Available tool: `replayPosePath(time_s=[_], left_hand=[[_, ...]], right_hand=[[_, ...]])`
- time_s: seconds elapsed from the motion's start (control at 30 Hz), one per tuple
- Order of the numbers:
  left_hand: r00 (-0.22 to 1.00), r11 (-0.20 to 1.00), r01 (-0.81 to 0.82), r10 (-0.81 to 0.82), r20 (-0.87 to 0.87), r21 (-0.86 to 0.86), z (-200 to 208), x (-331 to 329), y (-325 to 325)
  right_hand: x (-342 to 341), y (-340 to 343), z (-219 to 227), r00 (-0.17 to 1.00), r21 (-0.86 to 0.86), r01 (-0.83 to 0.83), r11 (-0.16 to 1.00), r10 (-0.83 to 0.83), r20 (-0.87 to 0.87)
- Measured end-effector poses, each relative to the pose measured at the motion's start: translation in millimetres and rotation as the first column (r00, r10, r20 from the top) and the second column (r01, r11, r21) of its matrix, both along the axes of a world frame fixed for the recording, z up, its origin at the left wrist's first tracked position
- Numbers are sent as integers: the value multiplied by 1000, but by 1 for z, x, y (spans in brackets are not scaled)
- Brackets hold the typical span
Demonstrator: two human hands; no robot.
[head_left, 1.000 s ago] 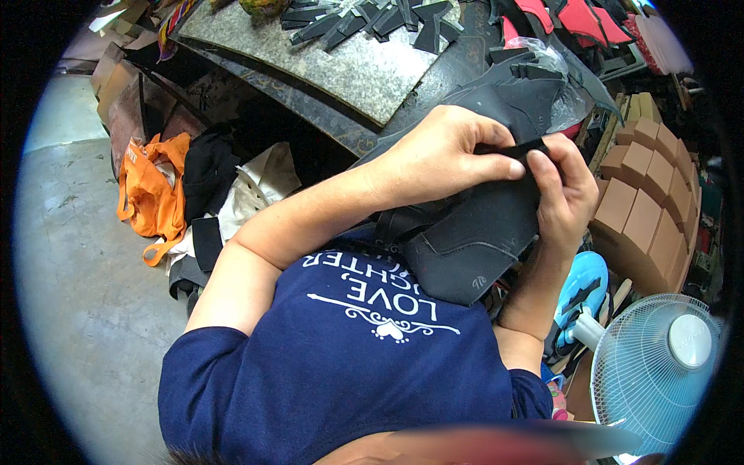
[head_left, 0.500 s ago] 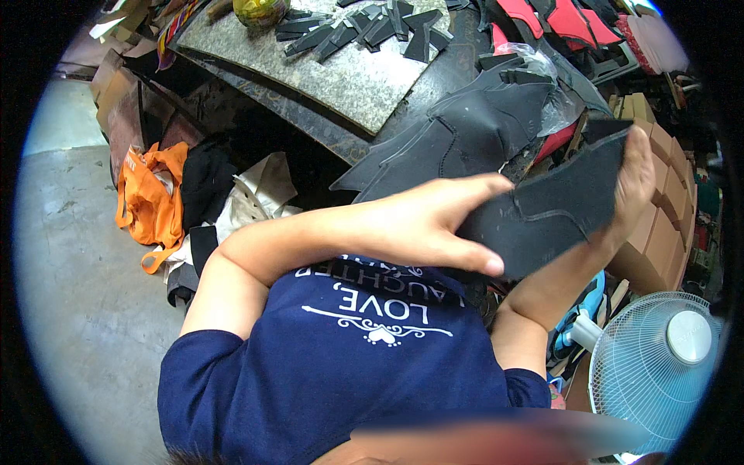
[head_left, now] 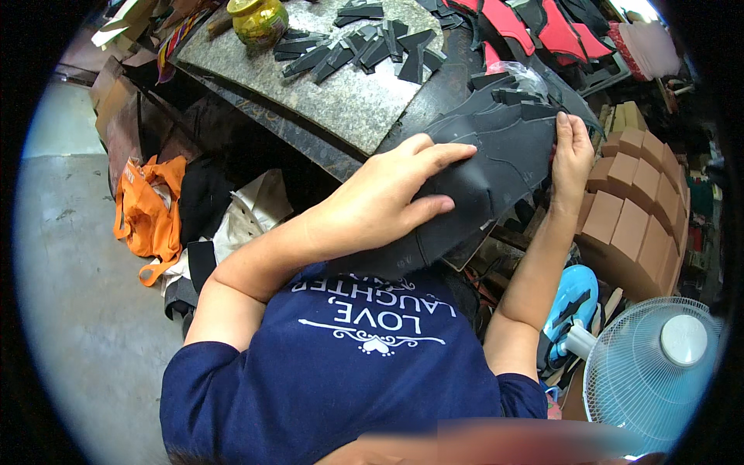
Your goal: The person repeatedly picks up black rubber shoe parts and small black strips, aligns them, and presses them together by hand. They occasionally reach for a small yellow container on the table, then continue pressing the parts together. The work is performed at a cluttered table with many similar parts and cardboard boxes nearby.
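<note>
In front of my chest lies a stack of flat black leather-like pieces (head_left: 508, 155), with curved edges and seam lines, like shoe uppers. My right hand (head_left: 572, 155) pinches the top piece's far right edge between thumb and fingers, beside a small black strip. My left hand (head_left: 395, 190) rests over the left part of the pieces, thumb and forefinger spread apart on the black surface. Its other fingers are partly hidden. The near end of the pieces reaches down to my shirt. Crumpled clear plastic (head_left: 527, 77) lies just beyond the stack.
Several small black cut strips (head_left: 364, 46) and a yellow-green jar (head_left: 258, 22) stand on a stone slab (head_left: 325, 105). Red and black pieces (head_left: 562, 35) lie at the far right. Tan blocks (head_left: 632, 194) are stacked on the right, above a fan (head_left: 651, 372). An orange bag (head_left: 151, 209) hangs left.
The black piece has moved away from me and left, down onto the stack. My right hand now pinches its edge; my left hand has shifted left and lies spread over the pieces.
</note>
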State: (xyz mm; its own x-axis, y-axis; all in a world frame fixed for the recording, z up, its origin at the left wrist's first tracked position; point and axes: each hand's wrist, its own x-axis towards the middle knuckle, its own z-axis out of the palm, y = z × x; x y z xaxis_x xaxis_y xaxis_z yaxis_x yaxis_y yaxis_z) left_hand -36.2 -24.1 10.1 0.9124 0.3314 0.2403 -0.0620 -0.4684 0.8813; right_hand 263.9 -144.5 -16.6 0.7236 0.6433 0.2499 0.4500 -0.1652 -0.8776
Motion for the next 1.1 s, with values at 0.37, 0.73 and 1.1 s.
replayPosePath(time_s=[0.37,0.73,1.1], left_hand=[[934,807,-347,343,99,478,-31,5,-15],[954,900,-239,148,261,364,-43,1,-1],[445,297,-893,698,561,339,-27,-37,208]], right_hand=[[-44,-2,17,938,19,165,986,-163,305],[-93,30,27,940,-5,-319,948,316,-128],[-133,217,58,679,-88,-707,702,708,197]])
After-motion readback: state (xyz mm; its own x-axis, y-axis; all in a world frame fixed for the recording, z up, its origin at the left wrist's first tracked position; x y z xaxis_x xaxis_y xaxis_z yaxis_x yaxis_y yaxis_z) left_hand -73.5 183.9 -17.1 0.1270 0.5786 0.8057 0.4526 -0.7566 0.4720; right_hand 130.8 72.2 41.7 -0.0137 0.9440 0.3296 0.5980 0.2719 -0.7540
